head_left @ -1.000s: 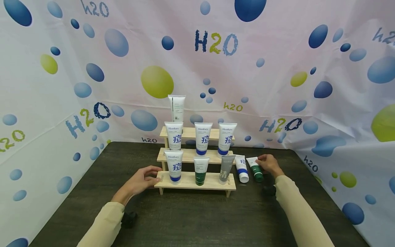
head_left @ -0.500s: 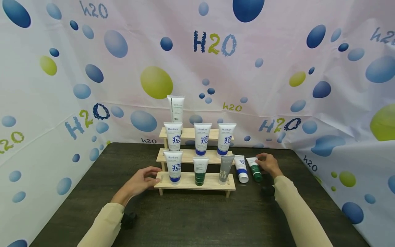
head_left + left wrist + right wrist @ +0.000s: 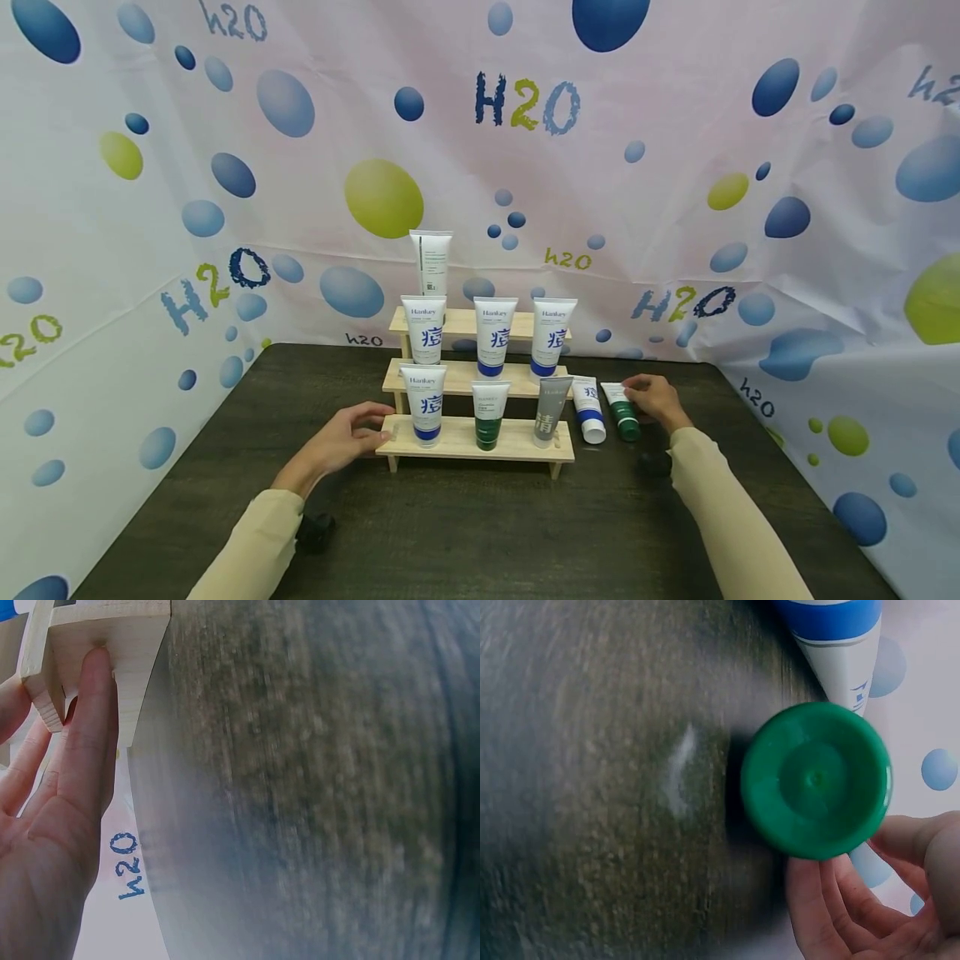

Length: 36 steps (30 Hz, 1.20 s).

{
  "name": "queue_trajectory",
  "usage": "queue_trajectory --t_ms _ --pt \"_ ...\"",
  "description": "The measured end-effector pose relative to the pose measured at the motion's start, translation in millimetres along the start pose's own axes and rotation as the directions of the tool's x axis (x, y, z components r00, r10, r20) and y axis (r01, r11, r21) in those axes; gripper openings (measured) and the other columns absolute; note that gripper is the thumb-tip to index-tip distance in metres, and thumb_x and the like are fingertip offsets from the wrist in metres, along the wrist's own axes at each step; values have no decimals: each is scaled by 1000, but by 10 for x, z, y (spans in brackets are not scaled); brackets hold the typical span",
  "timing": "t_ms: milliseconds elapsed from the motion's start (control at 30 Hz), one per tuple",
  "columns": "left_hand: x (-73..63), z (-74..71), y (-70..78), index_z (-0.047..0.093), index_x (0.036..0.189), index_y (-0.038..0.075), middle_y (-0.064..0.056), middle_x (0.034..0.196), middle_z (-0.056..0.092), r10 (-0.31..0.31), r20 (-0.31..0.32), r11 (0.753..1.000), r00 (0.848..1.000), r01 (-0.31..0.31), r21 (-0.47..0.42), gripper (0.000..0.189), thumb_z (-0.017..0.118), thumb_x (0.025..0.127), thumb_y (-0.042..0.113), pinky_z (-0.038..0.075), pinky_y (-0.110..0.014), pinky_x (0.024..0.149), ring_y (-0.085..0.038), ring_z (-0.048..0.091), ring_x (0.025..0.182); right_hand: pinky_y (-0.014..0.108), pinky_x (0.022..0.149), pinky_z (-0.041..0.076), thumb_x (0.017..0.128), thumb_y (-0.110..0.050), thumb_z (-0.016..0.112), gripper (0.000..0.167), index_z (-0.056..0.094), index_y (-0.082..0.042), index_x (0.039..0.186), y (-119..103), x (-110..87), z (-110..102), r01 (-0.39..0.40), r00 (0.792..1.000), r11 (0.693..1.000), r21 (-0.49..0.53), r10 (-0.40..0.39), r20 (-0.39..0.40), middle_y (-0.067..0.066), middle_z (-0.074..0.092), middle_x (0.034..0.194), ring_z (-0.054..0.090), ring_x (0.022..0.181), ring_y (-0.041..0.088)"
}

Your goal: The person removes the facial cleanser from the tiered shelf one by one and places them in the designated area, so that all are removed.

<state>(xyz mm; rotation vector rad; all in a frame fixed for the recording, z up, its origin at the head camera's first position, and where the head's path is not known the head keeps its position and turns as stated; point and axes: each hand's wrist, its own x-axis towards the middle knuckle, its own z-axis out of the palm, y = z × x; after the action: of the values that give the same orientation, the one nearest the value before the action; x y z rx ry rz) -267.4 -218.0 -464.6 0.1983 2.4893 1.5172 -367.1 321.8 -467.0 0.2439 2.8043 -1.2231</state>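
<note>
A three-step wooden display rack (image 3: 459, 433) stands mid-table with upright squeeze tubes on its steps. At the left end of its lowest step, my left hand (image 3: 336, 443) holds the board. The left wrist view shows the thumb beside the board's end and a finger (image 3: 91, 712) against its underside. Right of the rack, my right hand (image 3: 660, 402) grips a white-and-green squeeze tube (image 3: 621, 412) that lies on the table. Its green cap (image 3: 817, 780) faces the right wrist camera and hides part of the grip. Beside it lies a white-and-blue tube (image 3: 588, 408).
The lowest step bears a white-and-blue tube (image 3: 424, 404), a white-and-green tube (image 3: 489, 414) and a grey tube (image 3: 552, 408). Three white-and-blue tubes, including a middle one (image 3: 493, 333), stand on the middle step. One tall white tube (image 3: 432, 262) tops the rack. A patterned sheet (image 3: 675, 167) hangs behind.
</note>
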Motion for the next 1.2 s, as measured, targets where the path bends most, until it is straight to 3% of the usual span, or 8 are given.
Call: queue_trajectory --t_ms 233,500,767,1200 --pt "1 2 3 55 143 5 -24 142 56 -9 0 1000 1000 9 7 47 69 100 17 61 -43 91 -31 69 117 42 75 64 105 -14 54 35 59 5 134 -23 -4 -83 -15 1000 999 39 14 27 30 65 120 70 95 32" --pt "4 -1 -2 55 144 4 -24 143 55 -6 9 1000 1000 6 -4 47 69 100 17 61 -43 91 -31 68 117 36 77 65 108 -15 50 43 50 10 143 -214 -58 -354 34 999 982 185 -37 11 35 55 138 73 96 28" --pt "13 -8 -12 54 143 3 -25 143 55 12 10 1000 1000 -12 -8 47 69 100 15 62 -43 91 -32 68 118 29 78 64 110 -24 48 49 48 6 148 -779 -127 -650 153 988 974 169 -155 0 35 54 143 72 94 19" --pt "7 -12 -3 54 143 3 -25 143 55 11 12 1000 1000 -11 -18 48 70 100 16 62 -42 90 -31 69 117 26 82 63 107 -32 55 50 53 -1 146 -1644 -383 -881 345 939 928 141 -342 -43 28 60 140 69 89 7"
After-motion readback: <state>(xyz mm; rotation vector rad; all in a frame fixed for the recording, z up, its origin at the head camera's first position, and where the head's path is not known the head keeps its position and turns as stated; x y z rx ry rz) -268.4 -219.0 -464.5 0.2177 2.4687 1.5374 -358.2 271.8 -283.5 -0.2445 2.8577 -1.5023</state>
